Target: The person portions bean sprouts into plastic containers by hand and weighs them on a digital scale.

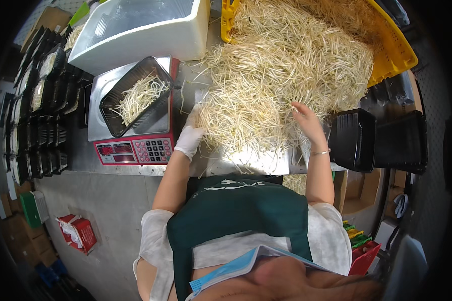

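Observation:
A large heap of bean sprouts (248,109) spreads over the metal table before me. My left hand (191,131), in a white glove, is against the heap's left edge with its thumb towards the sprouts. At the right side, my bare right hand (308,122) has its fingertips at the sprouts; a wrist bangle shows below it. Neither hand shows a clear grip, and some left fingertips are hard to make out. On the digital scale (135,150) left of the heap, a black plastic tray (115,122) sits aslant, partly filled with bean sprouts (141,98).
A yellow plastic crate (393,49) lies behind the heap, sprouts spilling from it. A white foam box (143,45) holding clear plastic stands behind the scale. Stacked filled trays (41,101) rise at far left. Empty black trays (354,139) stand at right, by the table edge.

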The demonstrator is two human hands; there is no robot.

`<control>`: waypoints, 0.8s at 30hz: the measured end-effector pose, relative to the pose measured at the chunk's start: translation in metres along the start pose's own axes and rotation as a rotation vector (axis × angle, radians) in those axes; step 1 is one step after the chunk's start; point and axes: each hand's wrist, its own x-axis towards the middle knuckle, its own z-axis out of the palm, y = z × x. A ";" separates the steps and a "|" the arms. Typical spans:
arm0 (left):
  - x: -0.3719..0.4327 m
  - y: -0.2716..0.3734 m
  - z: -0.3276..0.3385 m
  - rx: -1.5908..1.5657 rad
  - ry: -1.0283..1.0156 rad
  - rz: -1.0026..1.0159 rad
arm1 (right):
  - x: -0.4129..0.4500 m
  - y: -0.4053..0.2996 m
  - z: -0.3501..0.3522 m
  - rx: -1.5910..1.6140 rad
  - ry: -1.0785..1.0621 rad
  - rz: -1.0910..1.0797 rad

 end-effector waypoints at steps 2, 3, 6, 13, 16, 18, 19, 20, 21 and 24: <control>-0.001 -0.003 0.002 -0.001 0.046 0.014 | 0.009 0.004 0.001 -0.061 0.038 0.037; -0.001 -0.004 0.003 -0.002 0.070 0.025 | 0.012 0.002 0.004 -0.093 0.056 0.051; 0.003 -0.015 0.016 -0.001 0.104 0.020 | 0.002 -0.023 0.055 -0.444 0.086 -0.113; -0.015 -0.009 0.021 -0.075 0.018 0.123 | 0.023 -0.041 0.035 0.087 0.190 0.047; -0.026 0.001 0.016 0.060 -0.140 0.064 | 0.020 -0.050 0.009 0.070 0.227 -0.070; -0.032 -0.010 0.007 0.242 -0.125 0.051 | 0.015 -0.058 0.023 -0.117 0.117 -0.276; -0.033 -0.005 0.005 0.456 -0.130 0.152 | 0.011 -0.053 0.033 -0.363 -0.013 -0.478; -0.036 0.002 0.002 0.668 -0.135 0.256 | -0.003 -0.049 0.035 -0.398 -0.057 -0.441; -0.042 0.012 0.002 0.879 -0.124 0.365 | -0.013 -0.049 0.037 -0.430 -0.110 -0.415; -0.049 0.039 0.005 1.145 -0.054 0.385 | -0.012 -0.025 0.003 -0.289 0.149 -0.076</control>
